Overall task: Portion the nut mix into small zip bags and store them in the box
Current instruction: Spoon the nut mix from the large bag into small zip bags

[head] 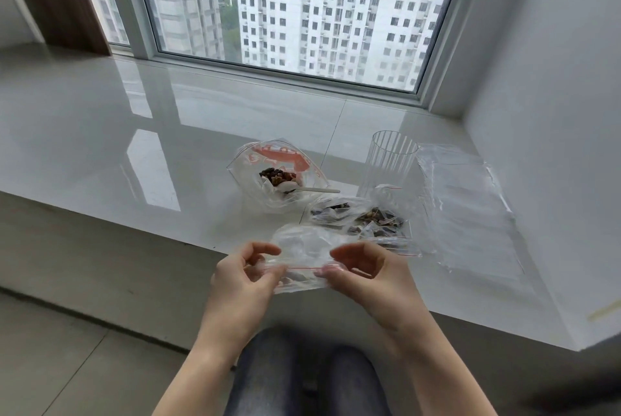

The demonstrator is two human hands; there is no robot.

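Now L grip [247, 272] & R grip [361, 269] pinch zip bag [302, 247] seal, bag stretched btwn.

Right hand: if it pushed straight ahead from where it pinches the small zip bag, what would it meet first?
Probably the filled small bags lying just beyond the right hand and its held bag; the clear cup stands farther back. Depth is uncertain.

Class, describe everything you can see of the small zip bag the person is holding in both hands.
The small zip bag is clear, crinkled thin plastic with a red line along its zip strip. It is held roughly level above the near edge of the glossy white ledge. The left hand pinches the strip at one end, the right hand at the other. A few dark pieces of nut mix show through its lower part. Whether the zip is fully sealed cannot be told.
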